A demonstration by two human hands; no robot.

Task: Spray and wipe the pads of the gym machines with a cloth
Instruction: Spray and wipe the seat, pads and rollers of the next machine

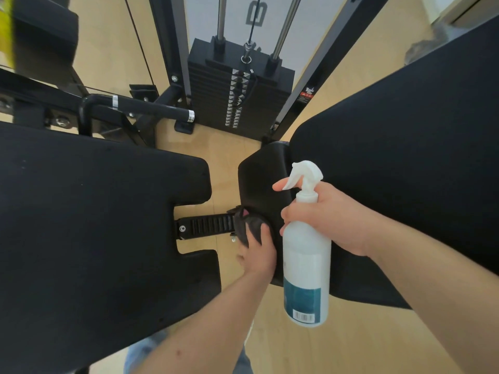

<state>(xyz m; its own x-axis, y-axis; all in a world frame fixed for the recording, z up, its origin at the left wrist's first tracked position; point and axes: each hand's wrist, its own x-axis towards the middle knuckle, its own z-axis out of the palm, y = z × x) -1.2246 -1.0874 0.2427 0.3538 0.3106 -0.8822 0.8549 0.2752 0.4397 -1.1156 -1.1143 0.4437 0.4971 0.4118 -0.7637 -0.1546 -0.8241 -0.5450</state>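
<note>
Black pads (94,211) above pale, probably wooden floor (364,346)

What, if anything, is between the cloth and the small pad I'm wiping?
Nothing visible. The left hand holds the cloth right against the small pad; the spray bottle in the right hand hangs beside it.

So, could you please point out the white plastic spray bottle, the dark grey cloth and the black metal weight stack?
white plastic spray bottle (306,255), head view, on its body above the label
dark grey cloth (248,224), head view, on its bunched middle
black metal weight stack (210,98), head view, on its stacked plates
</note>
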